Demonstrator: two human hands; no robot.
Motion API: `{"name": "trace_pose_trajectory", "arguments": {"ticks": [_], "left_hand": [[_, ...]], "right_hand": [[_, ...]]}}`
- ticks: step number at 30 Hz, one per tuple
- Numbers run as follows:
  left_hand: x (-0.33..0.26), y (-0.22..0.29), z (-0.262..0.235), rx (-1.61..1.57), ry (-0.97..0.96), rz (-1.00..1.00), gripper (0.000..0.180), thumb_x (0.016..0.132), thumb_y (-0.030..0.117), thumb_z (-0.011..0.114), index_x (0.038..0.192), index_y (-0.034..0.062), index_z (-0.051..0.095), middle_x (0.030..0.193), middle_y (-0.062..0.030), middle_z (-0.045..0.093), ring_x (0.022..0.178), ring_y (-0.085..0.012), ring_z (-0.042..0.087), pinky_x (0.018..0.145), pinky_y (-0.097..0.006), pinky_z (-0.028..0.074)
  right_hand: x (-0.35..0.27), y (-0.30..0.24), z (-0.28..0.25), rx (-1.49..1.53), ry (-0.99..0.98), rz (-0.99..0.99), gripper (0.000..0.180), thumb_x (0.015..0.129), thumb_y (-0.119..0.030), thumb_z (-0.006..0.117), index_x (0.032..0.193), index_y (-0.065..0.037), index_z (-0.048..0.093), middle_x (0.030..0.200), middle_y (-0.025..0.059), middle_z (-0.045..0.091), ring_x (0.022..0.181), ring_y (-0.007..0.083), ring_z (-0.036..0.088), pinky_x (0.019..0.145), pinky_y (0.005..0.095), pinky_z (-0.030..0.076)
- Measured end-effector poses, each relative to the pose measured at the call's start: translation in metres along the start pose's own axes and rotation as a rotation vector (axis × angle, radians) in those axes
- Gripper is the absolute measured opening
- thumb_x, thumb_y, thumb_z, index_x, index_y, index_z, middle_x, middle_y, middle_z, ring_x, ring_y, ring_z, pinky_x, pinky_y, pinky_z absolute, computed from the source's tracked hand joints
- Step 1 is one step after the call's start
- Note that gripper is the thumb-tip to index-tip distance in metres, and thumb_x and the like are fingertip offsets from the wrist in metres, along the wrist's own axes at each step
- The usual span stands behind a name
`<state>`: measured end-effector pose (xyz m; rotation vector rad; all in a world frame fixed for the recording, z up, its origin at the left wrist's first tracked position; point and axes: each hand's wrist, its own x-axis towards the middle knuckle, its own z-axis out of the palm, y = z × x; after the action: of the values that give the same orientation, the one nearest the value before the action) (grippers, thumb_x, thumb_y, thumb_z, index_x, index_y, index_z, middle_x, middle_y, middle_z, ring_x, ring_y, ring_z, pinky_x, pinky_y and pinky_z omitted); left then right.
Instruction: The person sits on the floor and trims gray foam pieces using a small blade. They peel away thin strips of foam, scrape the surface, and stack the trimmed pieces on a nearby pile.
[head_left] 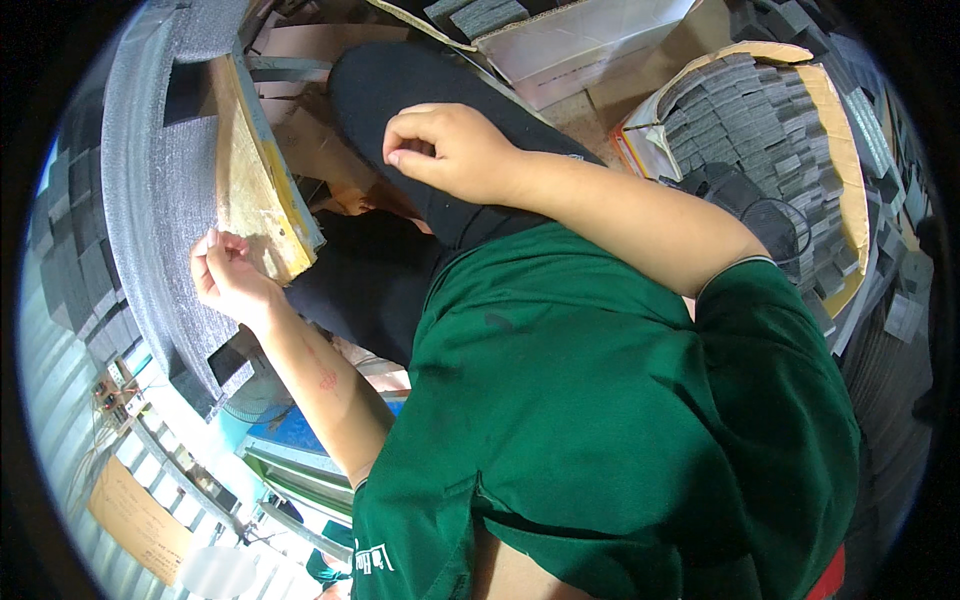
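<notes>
The person's left hand [228, 275] is curled against the lower end of a wooden board [255, 185], fingertips bunched at the board's bottom corner where it meets a big grey foam sheet [150, 190]. The fingers are nearly closed, but whether they pinch the foam's edge, the wood, or nothing at all is hard to make out, since the fingertips sit right on the seam. The board stands on edge, tilted, with a yellowish strip down its right side; its upper end runs behind a dark square cut-out in the foam. The foam sheet wraps round the left of the board and is bent hard by the lens, so its true shape is unclear; more square cut-outs show below the hand.

To the right of the board, the right hand [450, 150] rests on a knee in black trousers [400, 90]. It is loosely fisted, thumb tip pressed to the forefinger; anything between them is too small to see.

Farther right of the board, past the green shirt [620, 400] that fills the lower middle, a cardboard box [835, 130] holds stacked grey foam blocks [740, 120], partly hidden by the forearm. Above the knee a pale carton [590, 45] is cut off by the frame's top edge. The picture's dark rim swallows whatever lies beyond.
</notes>
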<state>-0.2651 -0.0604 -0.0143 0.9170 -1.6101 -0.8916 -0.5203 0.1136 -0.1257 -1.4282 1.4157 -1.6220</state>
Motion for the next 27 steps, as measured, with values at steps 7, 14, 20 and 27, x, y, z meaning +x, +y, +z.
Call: {"name": "trace_pose_trajectory", "arguments": {"ticks": [7,14,20,27], "left_hand": [[0.000,-0.004,-0.007,-0.007,-0.018,0.024,0.011,0.103,0.007,0.066,0.095,0.0016,0.068,0.078,-0.0069,0.063,0.071,-0.0130,0.054,0.067,-0.028,0.039],[0.000,-0.003,-0.008,0.032,-0.048,0.057,0.014,0.105,0.011,0.063,0.095,0.0024,0.068,0.079,-0.0074,0.064,0.072,-0.0129,0.055,0.066,-0.028,0.039],[0.001,-0.002,-0.009,0.038,-0.083,0.034,0.014,0.105,0.011,0.061,0.096,0.0017,0.067,0.079,-0.0077,0.063,0.073,-0.0132,0.055,0.065,-0.026,0.037],[0.000,-0.001,-0.009,0.054,-0.095,0.033,0.014,0.105,0.010,0.061,0.095,0.0015,0.066,0.078,-0.0076,0.062,0.073,-0.0130,0.054,0.067,-0.028,0.039]], "right_hand": [[0.002,0.001,0.012,0.049,-0.103,0.016,0.017,0.093,-0.022,0.068,0.094,-0.005,0.071,0.092,0.0133,0.070,0.085,0.0347,0.070,0.075,0.0475,0.054],[0.001,0.001,0.017,0.090,-0.135,-0.003,0.014,0.095,-0.017,0.069,0.097,-0.003,0.069,0.092,0.0106,0.068,0.080,0.0275,0.067,0.073,0.0405,0.053],[0.002,-0.002,0.027,0.120,-0.172,0.000,0.012,0.095,-0.017,0.069,0.096,-0.005,0.069,0.091,0.0105,0.068,0.081,0.0262,0.069,0.074,0.0400,0.055],[0.003,-0.006,0.028,0.136,-0.201,0.015,0.012,0.094,-0.016,0.069,0.095,-0.005,0.069,0.090,0.0101,0.068,0.081,0.0257,0.070,0.074,0.0400,0.055]]}}
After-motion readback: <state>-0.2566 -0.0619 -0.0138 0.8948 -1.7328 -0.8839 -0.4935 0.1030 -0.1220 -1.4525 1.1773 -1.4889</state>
